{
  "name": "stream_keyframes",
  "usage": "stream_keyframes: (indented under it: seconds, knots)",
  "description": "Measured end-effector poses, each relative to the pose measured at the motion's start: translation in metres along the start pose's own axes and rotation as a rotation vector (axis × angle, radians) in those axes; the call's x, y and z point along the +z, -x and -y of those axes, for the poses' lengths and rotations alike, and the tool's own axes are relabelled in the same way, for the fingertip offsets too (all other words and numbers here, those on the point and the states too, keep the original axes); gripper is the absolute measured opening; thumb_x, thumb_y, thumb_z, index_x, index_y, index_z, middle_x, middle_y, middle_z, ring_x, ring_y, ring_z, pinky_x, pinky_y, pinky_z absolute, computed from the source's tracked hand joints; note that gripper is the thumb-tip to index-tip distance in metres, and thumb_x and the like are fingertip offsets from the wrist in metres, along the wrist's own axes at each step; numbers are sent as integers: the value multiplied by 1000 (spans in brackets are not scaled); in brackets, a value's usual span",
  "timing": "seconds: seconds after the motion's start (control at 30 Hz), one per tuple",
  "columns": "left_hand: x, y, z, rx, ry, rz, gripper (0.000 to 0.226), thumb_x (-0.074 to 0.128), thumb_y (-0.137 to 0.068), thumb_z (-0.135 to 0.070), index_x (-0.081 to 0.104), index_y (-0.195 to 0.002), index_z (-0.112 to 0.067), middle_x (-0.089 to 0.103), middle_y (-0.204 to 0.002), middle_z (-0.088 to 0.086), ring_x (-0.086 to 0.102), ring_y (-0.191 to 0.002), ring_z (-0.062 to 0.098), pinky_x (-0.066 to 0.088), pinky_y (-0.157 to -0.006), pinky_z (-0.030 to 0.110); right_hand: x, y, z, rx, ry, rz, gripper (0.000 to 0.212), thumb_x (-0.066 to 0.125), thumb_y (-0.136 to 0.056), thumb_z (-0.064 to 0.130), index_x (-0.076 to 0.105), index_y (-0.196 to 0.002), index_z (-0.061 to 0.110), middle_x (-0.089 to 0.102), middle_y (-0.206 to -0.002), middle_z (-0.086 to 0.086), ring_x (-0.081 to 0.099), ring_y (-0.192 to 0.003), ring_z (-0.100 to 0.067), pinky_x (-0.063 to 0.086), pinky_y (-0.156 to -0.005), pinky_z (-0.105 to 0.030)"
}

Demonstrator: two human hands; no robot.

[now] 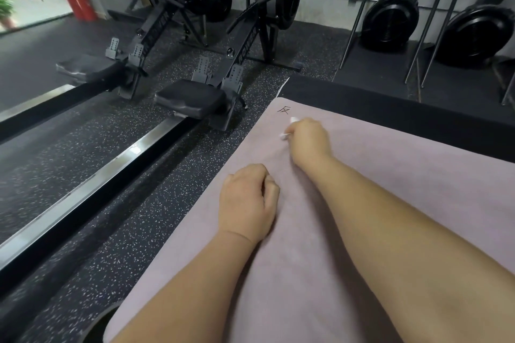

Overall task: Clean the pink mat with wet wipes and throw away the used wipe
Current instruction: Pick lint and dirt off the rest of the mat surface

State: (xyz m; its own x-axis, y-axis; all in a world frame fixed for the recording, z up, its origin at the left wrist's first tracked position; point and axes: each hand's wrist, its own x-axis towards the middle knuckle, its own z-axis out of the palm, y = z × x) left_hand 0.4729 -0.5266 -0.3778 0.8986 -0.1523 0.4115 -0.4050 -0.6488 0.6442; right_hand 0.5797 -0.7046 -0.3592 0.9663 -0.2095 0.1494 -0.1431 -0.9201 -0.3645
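The pink mat (292,273) lies flat on a black mat (390,103) on the speckled floor (167,217). The right hand (309,139) grips a crumpled white wipe (284,135) against the mat near its far left corner, while the left hand (248,203) rests on it with fingers curled, holding nothing. A rowing machine's seat (192,99) and long rail (111,175) run close along the mat's left edge, leaving a narrow strip of floor. Metal poles (434,22) lean on the wall beyond the far edge.

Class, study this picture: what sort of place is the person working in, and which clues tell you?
Most likely a gym: two rowing machines stand on speckled rubber flooring beside the pink mat, and metal bars lean against the wall.
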Motion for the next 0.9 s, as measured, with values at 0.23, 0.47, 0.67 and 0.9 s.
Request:
stream_keyframes:
  seconds: [0.23, 0.47, 0.67, 0.9]
  knots:
    - [-60, 62, 18, -186, -294, -52, 13, 46, -90, -35, 55, -88, -26, 53, -90, -6, 49, -86, 25, 41, -78, 46, 6, 84, 81, -506, -155, 344, 21, 69, -86, 26, 77, -106, 30, 70, -119, -6, 65, -108, -27, 47, -91, -26]
    - [-81, 105, 50, -223, -408, -45, 23, 45, -90, -37, 58, -101, -21, 48, -107, -1, 45, -90, 26, 45, -81, 46, -6, 35, 28, -253, 208, 38, 18, 66, -90, 16, 70, -106, 8, 59, -108, -14, 58, -104, -34, 51, -85, -36]
    - [-76, 103, 51, -227, -386, -61, 14, 52, -89, -28, 55, -98, -18, 46, -106, 0, 43, -89, 25, 44, -80, 46, -7, 0, -8, 203, 57, -50, 21, 69, -86, 19, 77, -105, 14, 71, -104, -8, 64, -89, -29, 38, -69, -25]
    - [-74, 104, 53, -216, -398, -66, 15, 51, -89, -29, 55, -98, -18, 46, -105, 1, 43, -88, 27, 43, -80, 48, 34, 95, 103, -393, -133, 125, 21, 66, -88, 16, 76, -103, 25, 68, -94, 5, 57, -93, -23, 36, -70, -29]
